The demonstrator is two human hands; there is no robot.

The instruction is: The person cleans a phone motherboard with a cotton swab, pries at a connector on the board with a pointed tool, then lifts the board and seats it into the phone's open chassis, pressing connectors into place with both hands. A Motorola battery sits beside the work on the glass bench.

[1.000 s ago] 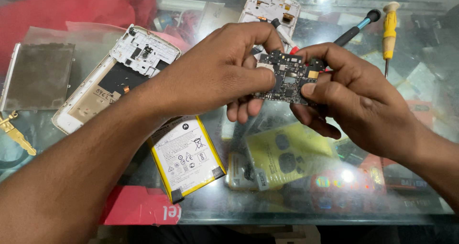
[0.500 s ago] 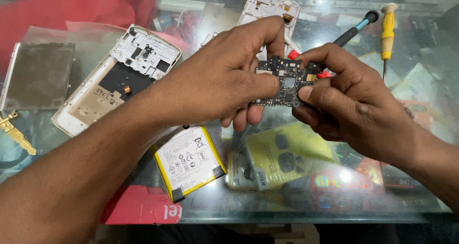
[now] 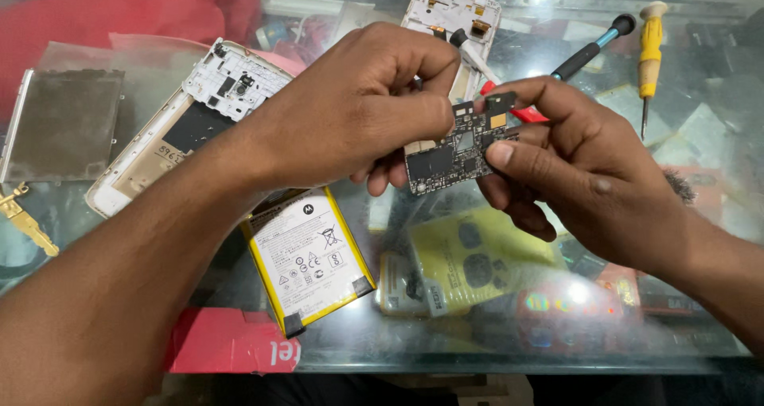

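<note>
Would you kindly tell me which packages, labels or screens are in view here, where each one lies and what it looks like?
Battery label: flat on the glass below the left hand; white rectangle with small dark symbols, yellow edged.
Yellow packet: under the glass, below the right hand; translucent, dark shapes inside.
Red package: near edge, beneath the battery; flat, partly hidden.
Grey panel: far left; dull rectangle, possibly a screen.

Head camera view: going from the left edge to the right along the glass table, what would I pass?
Grey metal plate → white and gold phone frame → yellow-edged battery → dark circuit board held between the left hand and the right hand → yellow-handled screwdriver.
</note>
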